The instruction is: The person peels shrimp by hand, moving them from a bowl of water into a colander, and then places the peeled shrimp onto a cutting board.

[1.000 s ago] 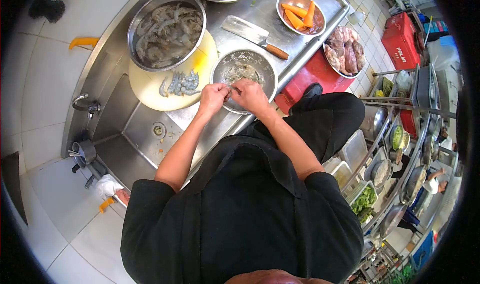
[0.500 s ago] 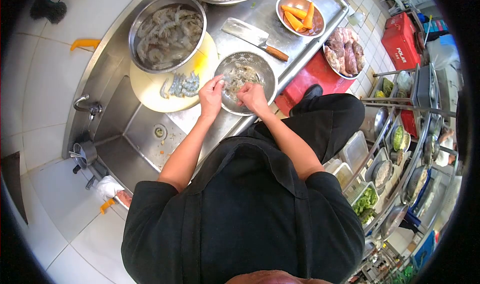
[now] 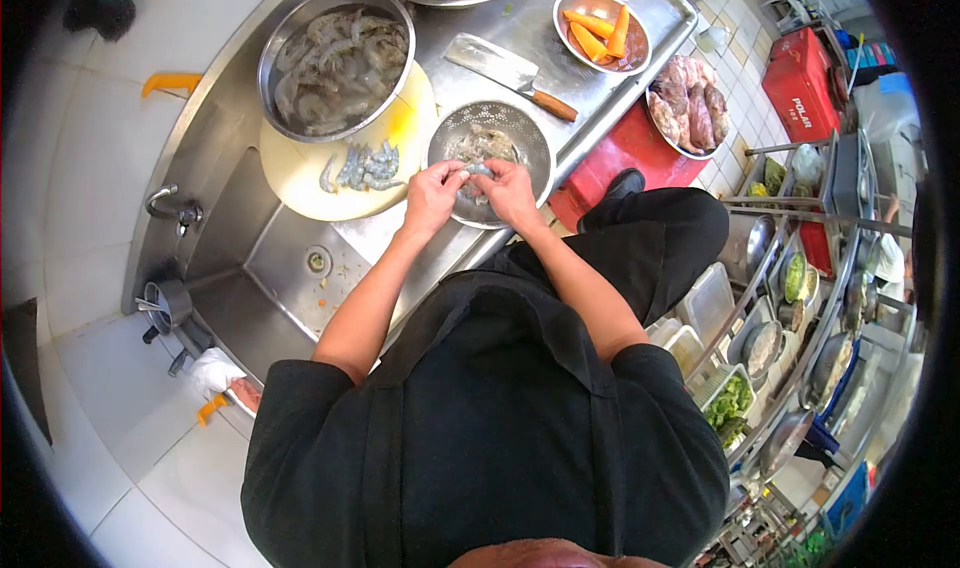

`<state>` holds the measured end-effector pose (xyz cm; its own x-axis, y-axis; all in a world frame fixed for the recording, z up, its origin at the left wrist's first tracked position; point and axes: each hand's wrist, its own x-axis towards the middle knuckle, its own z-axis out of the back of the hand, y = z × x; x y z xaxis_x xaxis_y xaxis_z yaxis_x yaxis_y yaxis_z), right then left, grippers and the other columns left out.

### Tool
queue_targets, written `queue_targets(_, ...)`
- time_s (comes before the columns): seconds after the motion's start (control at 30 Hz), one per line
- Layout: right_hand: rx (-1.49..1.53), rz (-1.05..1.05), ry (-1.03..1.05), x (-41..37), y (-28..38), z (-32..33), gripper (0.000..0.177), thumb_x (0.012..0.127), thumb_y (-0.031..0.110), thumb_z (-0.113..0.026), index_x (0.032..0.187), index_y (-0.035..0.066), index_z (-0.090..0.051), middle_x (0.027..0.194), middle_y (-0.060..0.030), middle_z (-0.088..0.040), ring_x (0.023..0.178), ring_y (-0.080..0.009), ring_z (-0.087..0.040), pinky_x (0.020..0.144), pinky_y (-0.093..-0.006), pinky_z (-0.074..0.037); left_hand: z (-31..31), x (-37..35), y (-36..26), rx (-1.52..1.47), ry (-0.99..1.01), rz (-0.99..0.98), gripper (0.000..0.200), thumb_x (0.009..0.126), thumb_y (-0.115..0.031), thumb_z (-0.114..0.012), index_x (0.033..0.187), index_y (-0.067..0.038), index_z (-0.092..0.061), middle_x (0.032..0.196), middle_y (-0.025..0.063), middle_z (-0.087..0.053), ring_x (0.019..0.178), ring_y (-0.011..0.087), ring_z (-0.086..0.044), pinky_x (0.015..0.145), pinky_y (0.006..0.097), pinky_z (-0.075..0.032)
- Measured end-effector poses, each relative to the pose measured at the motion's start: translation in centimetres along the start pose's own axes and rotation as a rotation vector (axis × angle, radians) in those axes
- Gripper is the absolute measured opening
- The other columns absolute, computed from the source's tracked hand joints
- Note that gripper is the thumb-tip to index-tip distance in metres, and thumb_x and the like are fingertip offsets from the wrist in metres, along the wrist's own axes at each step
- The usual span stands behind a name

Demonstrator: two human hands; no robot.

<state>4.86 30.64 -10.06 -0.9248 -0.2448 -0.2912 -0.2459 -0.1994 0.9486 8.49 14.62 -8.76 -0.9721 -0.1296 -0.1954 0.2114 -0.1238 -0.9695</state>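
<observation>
My left hand [image 3: 432,198] and my right hand [image 3: 510,190] meet over a metal colander [image 3: 538,148], their fingers pinched on one greyish shrimp [image 3: 478,170] between them. Beneath the hands, the colander holds a heap of shrimp shells and heads [image 3: 487,144]. To the left, a small cluster of bluish peeled shrimp [image 3: 366,166] lies on a round pale cutting board [image 3: 300,188]. A metal bowl [image 3: 265,68] of whole grey shrimp [image 3: 340,73] stands partly on that board.
A cleaver [image 3: 495,63] with a wooden handle lies behind the colander. Carrot pieces [image 3: 588,24] fill a small bowl farther right. A sink [image 3: 270,258] opens at the left. A bowl of meat [image 3: 690,108] rests on a red box [image 3: 640,158], and shelves of pans stand at the right.
Both hands have come together above the colander, bringing a shrimp between the fingertips. The left hand moved slightly down and the right hand was lower inside the colander before.
</observation>
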Motion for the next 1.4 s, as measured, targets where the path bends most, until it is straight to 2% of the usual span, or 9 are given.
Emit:
queue_targets(0.23, -0.546, 0.103, -0.139, -0.2, 1.0, 1.0, 0.023, 0.079, 0.015, -0.07, 0.098, 0.003, -0.074, 0.082, -0.0171, -0.072, 0.078, -0.0375, -0.069, 0.075, -0.0387, -0.055, 0.5, 0.0, -0.5, 0.031, -0.099, -0.017, 0.017, 0.091, -0.006, -0.065, 0.103, 0.005, -0.07, 0.083, 0.0054, -0.071, 0.075, 0.009, -0.064, 0.071, 0.0241, -0.052)
queue_targets(0.33, -0.569, 0.622, -0.278, -0.5, 2.7, 0.8, 0.022, 0.08, 0.013, -0.07, 0.099, 0.003, -0.074, 0.09, -0.017, -0.073, 0.082, -0.0337, -0.071, 0.078, -0.036, -0.055, 1.1, 0.2, -0.8, 0.081, -0.093, 0.051, 0.018, 0.089, -0.008, -0.068, 0.102, 0.004, -0.07, 0.079, 0.0047, -0.071, 0.072, 0.0089, -0.063, 0.069, 0.024, -0.051)
queue_targets(0.43, -0.154, 0.246, -0.053, -0.5, 3.0, 0.1, 0.021, 0.082, 0.012, -0.07, 0.1, 0.001, -0.074, 0.095, -0.0169, -0.073, 0.084, -0.0258, -0.072, 0.076, -0.0329, -0.055, 1.0, 0.0, -1.5, -0.094, -0.01, 0.148, 0.021, 0.088, -0.006, -0.069, 0.107, 0.004, -0.069, 0.087, 0.0064, -0.071, 0.078, 0.01, -0.063, 0.073, 0.0238, -0.051)
queue_targets(0.57, -0.004, 0.063, -0.089, -0.5, 2.5, -0.1, 0.023, 0.084, 0.015, -0.071, 0.1, -0.002, -0.074, 0.088, -0.0149, -0.074, 0.08, -0.0168, -0.071, 0.071, -0.0294, -0.055, -0.9, -0.4, 1.5, -0.377, -0.066, 0.089, 0.037, 0.082, -0.006, -0.075, 0.116, 0.006, -0.066, 0.102, 0.007, -0.068, 0.089, 0.012, -0.062, 0.08, 0.0248, -0.051)
queue_targets(0.6, -0.022, 0.054, -0.108, -0.5, 2.5, 0.0, 0.023, 0.085, 0.015, -0.071, 0.099, -0.003, -0.074, 0.086, -0.0146, -0.074, 0.079, -0.0157, -0.071, 0.07, -0.0289, -0.055, -1.2, -0.8, 1.3, -0.093, -0.084, -0.078, 0.045, 0.08, -0.005, -0.076, 0.123, 0.003, -0.064, 0.111, 0.0083, -0.066, 0.101, 0.0135, -0.061, 0.085, 0.0256, -0.051)
queue_targets(0.73, -0.068, 0.09, -0.144, -1.2, 3.4, -0.1, 0.025, 0.085, 0.016, -0.072, 0.1, -0.004, -0.074, 0.081, -0.0126, -0.074, 0.073, -0.0141, -0.069, 0.066, -0.0269, -0.054, -2.5, -1.6, -0.5, 0.246, -0.21, -0.358, 0.044, 0.079, -0.003, -0.074, 0.123, -0.005, -0.067, 0.112, 0.0166, -0.069, 0.108, 0.027, -0.065, 0.089, 0.0327, -0.053)
queue_targets(0.83, -0.238, 0.161, -0.191, -1.1, 2.9, -0.4, 0.027, 0.084, 0.017, -0.071, 0.096, -0.006, -0.073, 0.081, -0.0158, -0.074, 0.074, -0.0156, -0.071, 0.067, -0.0292, -0.055, -2.2, -1.1, 0.2, 0.234, -0.198, -0.341, 0.04, 0.078, 0.0, -0.072, 0.118, -0.003, -0.069, 0.11, 0.0191, -0.07, 0.103, 0.0316, -0.066, 0.088, 0.0348, -0.053)
queue_targets(0.93, -0.318, 0.197, -0.192, -1.3, 3.0, -0.3, 0.028, 0.079, 0.017, -0.068, 0.095, -0.006, -0.073, 0.083, -0.0239, -0.071, 0.076, -0.0296, -0.073, 0.071, -0.0363, -0.056, -1.4, -1.1, -0.2, 0.259, -0.11, -0.288, 0.032, 0.081, -0.003, -0.069, 0.113, 0.001, -0.07, 0.104, 0.0205, -0.07, 0.094, 0.0305, -0.069, 0.084, 0.0338, -0.054)
queue_targets(1.4, -0.368, 0.147, -0.025, -1.4, 3.1, -0.2, 0.024, 0.08, 0.019, -0.062, 0.082, -0.003, -0.071, 0.072, -0.0235, -0.066, 0.066, -0.035, -0.068, 0.064, -0.0409, -0.053, -0.1, -1.4, -0.5, 0.393, 0.06, -0.06, 0.035, 0.085, -0.017, -0.071, 0.116, -0.001, -0.07, 0.1, 0.0218, -0.071, 0.089, 0.0267, -0.071, 0.079, 0.0324, -0.053)
